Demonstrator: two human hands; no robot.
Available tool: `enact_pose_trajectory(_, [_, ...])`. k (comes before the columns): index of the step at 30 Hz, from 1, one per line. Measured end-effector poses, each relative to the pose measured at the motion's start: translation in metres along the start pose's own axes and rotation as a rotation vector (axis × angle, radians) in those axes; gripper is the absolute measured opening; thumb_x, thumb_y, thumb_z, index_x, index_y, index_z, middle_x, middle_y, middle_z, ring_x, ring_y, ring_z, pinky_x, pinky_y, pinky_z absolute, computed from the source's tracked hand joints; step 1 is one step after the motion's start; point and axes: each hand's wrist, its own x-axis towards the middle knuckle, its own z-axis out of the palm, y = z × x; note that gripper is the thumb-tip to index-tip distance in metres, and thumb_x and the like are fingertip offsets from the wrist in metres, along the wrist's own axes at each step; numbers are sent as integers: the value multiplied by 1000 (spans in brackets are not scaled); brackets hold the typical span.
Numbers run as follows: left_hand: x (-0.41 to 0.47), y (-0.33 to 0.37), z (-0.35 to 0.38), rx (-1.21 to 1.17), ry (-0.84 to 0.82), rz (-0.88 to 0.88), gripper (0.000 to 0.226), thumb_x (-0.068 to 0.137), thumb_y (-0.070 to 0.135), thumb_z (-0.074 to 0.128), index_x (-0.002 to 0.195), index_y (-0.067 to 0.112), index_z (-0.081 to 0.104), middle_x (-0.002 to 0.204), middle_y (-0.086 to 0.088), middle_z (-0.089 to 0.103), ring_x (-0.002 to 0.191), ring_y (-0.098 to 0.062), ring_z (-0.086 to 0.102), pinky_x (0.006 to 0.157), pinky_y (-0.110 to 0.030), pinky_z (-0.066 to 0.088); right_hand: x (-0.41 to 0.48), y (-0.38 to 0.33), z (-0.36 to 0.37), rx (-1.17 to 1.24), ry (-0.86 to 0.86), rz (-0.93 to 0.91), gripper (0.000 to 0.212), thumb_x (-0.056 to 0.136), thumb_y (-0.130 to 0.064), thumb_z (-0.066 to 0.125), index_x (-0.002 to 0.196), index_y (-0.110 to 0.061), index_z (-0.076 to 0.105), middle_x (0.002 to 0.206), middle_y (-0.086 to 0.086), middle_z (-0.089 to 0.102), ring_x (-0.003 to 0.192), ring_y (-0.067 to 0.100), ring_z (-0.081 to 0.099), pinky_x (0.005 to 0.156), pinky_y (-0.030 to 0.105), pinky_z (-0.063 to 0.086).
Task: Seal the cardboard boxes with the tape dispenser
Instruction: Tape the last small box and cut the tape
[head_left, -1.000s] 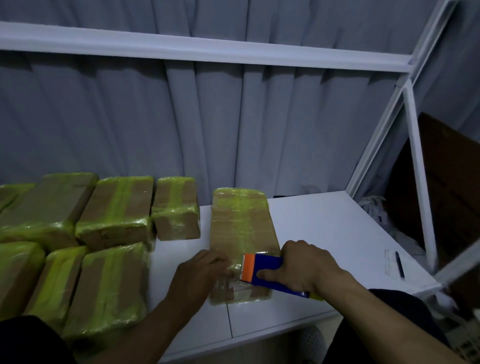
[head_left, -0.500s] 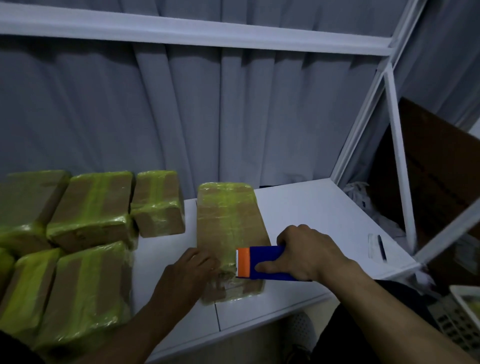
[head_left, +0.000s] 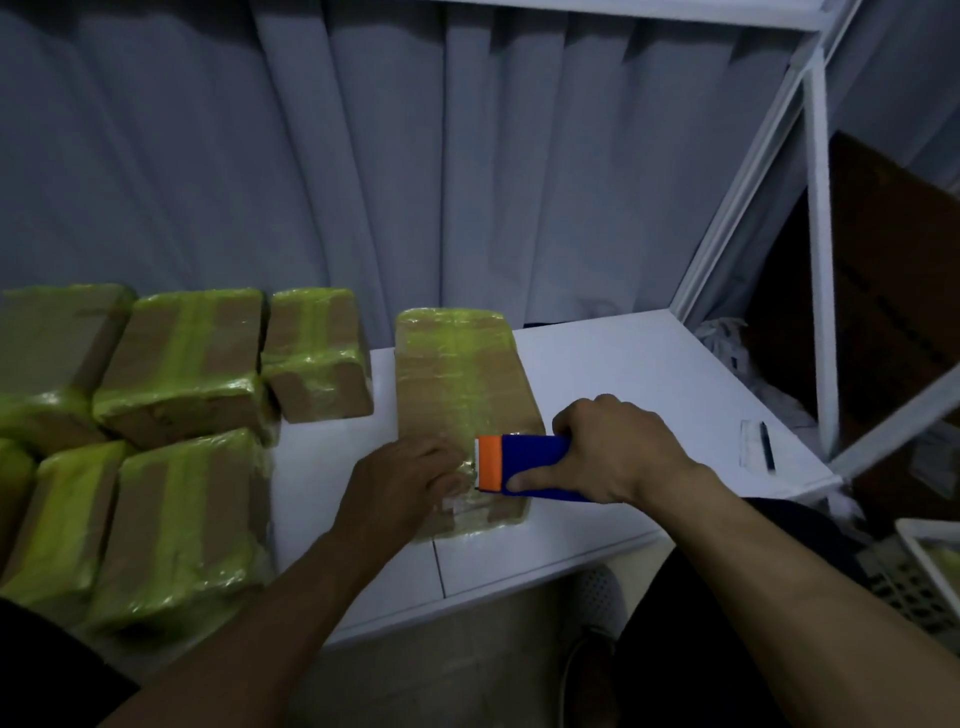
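Blue tape dispenser still on box

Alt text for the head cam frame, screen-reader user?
A person's right hand grips a blue and orange tape dispenser on the near end of a cardboard box on a white table, while the left hand presses flat on the box beside it. More green-taped boxes sit to the left.

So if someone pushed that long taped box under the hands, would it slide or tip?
Probably slides rather than tips: the long box lies flat and low on the smooth white table. Its glossy tape wrap looks slippery to grip.
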Motion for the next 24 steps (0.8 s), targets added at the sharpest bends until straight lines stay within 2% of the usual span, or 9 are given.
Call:
enact_pose_trajectory(4, [-5,-6,0,5,31,80,34,92,35,52,101,15,78,106,-3,75,94,-19,72,77,-33,59,-5,2,7,-6,20,-11,83,58,-96,62,108,-29,61,92,-12,68,75,9,58,60,24,45])
enact_pose_trajectory(6, [-5,-11,0,11,28,94,33,92,34,53,103,15,78,108,-4,75,96,-20,72,77,-36,61,-7,1,8,22,8,-2,81,61,-93,64,111,-29,61,96,-11,69,77,10,60,62,24,48])
enact_pose_trajectory(9, [-4,-16,-1,7,27,100,31,92,34,53,100,18,79,107,-1,75,97,-18,72,77,-33,61,-16,6,3,96,-6,21,71,61,-90,68,94,-28,62,85,-13,67,74,6,61,60,24,50])
enact_pose_trajectory(12, [-4,-24,-8,52,35,115,27,93,33,54,95,22,78,103,4,75,92,-16,71,71,-29,60,-26,19,-8,82,76,49,66,57,-91,68,73,-28,57,69,-12,61,66,3,59,52,25,41])
enact_pose_trajectory(15, [3,-24,-12,55,-18,122,26,96,33,51,93,20,74,97,4,72,86,-16,67,64,-32,57,-30,27,-10,41,94,91,67,57,-92,66,79,-29,60,73,-12,63,69,5,60,55,25,45])
enact_pose_trajectory(18, [10,-19,-16,34,-64,136,28,98,36,47,97,20,70,96,4,69,86,-15,62,66,-35,56,-24,28,-5,39,93,108,70,57,-92,67,86,-28,63,77,-12,66,70,5,62,58,24,50])
enact_pose_trajectory(21, [11,-16,-22,87,-77,181,23,89,31,65,110,23,68,101,1,69,89,-18,67,66,-35,59,-17,30,0,74,46,128,72,55,-92,69,87,-28,61,79,-14,65,71,5,62,58,23,49])
enact_pose_trajectory(23, [12,-17,-23,165,-154,210,48,70,24,87,114,26,68,98,0,68,84,-20,67,61,-29,56,-14,30,3,98,17,123,72,55,-92,69,89,-29,61,82,-13,66,73,6,63,62,24,53])
enact_pose_trajectory(24, [13,-16,-24,208,-192,209,52,65,26,91,112,30,69,95,1,66,82,-18,65,60,-27,54,-12,29,4,106,6,117,73,55,-92,70,92,-29,62,86,-13,68,75,7,64,66,25,57])
